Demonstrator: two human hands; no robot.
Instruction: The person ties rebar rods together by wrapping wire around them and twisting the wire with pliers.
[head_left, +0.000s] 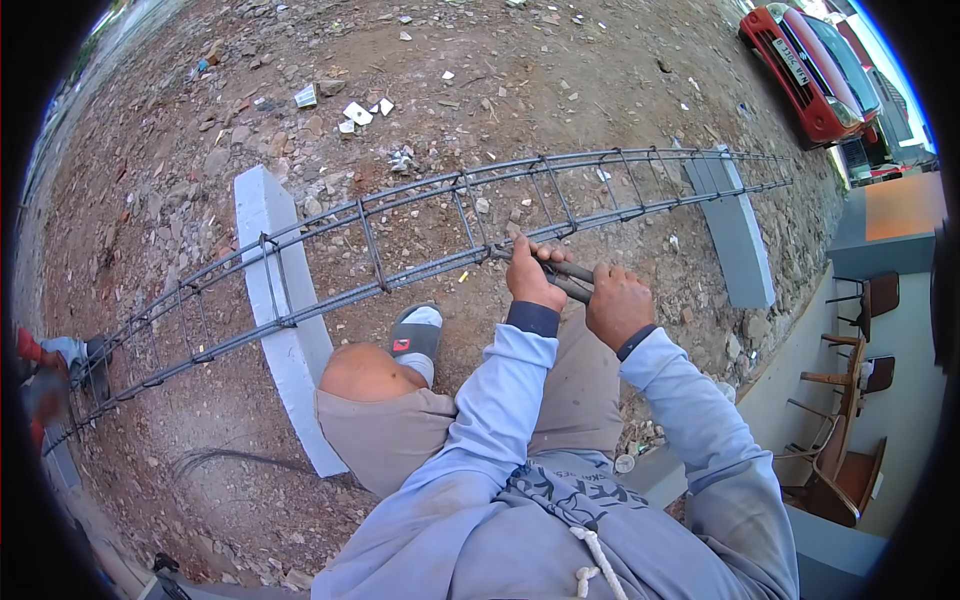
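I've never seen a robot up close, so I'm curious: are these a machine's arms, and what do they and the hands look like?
They're a person's: long, creased, pale blue-grey fabric sleeves end in dark navy cuffs. The left hand and right hand are bare, without gloves.

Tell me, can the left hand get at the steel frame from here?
Probably yes: the left hand is close beside the steel frame, with nothing seen blocking it, though a tool runs past its palm.
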